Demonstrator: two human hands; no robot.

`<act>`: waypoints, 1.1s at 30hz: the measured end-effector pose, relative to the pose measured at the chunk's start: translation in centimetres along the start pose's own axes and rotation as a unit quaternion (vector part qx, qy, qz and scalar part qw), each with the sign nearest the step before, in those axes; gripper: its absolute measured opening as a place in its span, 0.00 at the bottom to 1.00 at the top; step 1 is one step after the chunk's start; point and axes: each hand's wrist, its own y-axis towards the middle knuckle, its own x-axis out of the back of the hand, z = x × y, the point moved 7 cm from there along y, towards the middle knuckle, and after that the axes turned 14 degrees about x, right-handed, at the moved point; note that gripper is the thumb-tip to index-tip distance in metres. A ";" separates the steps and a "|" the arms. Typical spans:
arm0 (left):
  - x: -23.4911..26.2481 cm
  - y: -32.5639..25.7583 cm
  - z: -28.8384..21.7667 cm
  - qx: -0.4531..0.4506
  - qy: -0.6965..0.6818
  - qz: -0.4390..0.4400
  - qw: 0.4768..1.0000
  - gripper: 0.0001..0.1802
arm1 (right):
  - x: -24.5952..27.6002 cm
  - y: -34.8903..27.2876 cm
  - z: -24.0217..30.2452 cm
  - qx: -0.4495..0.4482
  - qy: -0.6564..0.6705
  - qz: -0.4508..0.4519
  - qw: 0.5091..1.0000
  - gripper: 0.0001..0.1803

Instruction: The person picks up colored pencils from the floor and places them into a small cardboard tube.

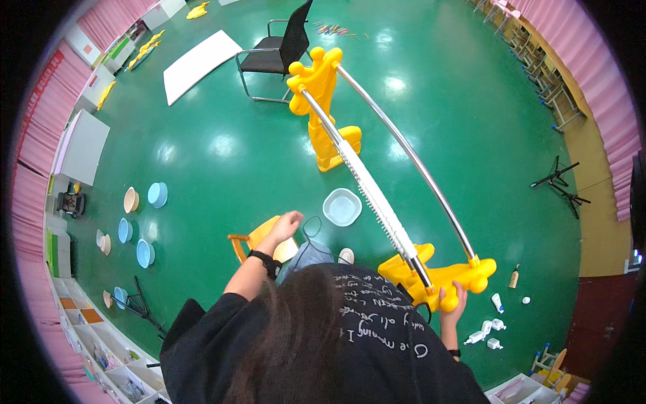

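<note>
A yellow plastic drying rack (311, 101) with animal-shaped ends and two metal bars stands before me, slanting from far centre to near right. My right hand (455, 301) grips its near yellow end, fingers around the knobbed part. Along the left bar lies a white ribbed strip (373, 192). My left hand (289, 224) is off the rack, holding nothing that I can see, its fingers loosely stretched. Just beneath it stands a small wooden chair (259, 236). Beside that hand a thin dark cable (311, 225) loops. A pale blue basin (342, 207) sits on the floor beyond my feet.
Several blue and beige basins (145, 254) stand at left, near a black tripod (138, 306). Several white bottles (494, 324) lie at the near right. A black chair (276, 57) and a white board (198, 65) are at the back. Another black stand (560, 183) is far right.
</note>
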 end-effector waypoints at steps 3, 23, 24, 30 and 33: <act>2.5 7.6 -6.8 -0.002 -0.078 -0.001 0.997 0.14 | 2.4 4.8 0.6 0.057 0.005 -0.046 0.997 0.31; 31.3 35.1 -25.8 -0.143 -0.263 -0.278 0.913 0.18 | 0.7 -3.2 2.2 -0.399 0.009 -0.257 0.880 0.13; 31.9 35.6 -25.5 -0.116 -0.227 -0.293 0.921 0.20 | 0.9 -2.5 2.4 -0.445 0.023 -0.240 0.863 0.14; 31.5 39.5 -26.7 -0.004 -0.132 -0.130 0.983 0.24 | 1.5 0.0 3.5 -0.573 0.158 -0.156 0.789 0.15; 31.8 40.4 -27.3 0.064 -0.084 -0.078 0.991 0.23 | 0.7 -0.6 3.9 -0.586 0.262 -0.139 0.754 0.16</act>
